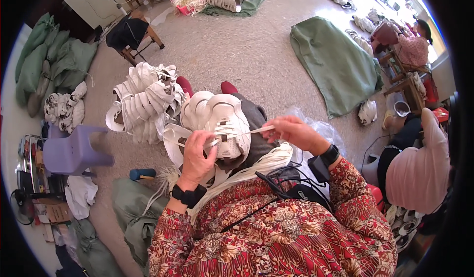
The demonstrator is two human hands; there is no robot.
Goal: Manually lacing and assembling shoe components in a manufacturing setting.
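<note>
A white sneaker (228,110) lies on my lap, its toe pointing away from me, with more white shoes right beside it. A white shoelace (253,130) crosses its eyelets and stretches out to the right. My right hand (295,132) pinches that lace between thumb and fingers, just off the shoe's right side. At the shoe's left edge, by the tongue, my left hand (198,153) has thumb and fingers closed on lace; the exact grip is partly hidden. A bundle of loose white laces (269,161) rests across my lap.
Stacked white shoes (148,101) stand ahead on the left, near a purple stool (74,151). A green cloth (333,64) lies on the floor at the right. A person in pink (414,178) sits close on my right. Black cables (281,178) lie against my front.
</note>
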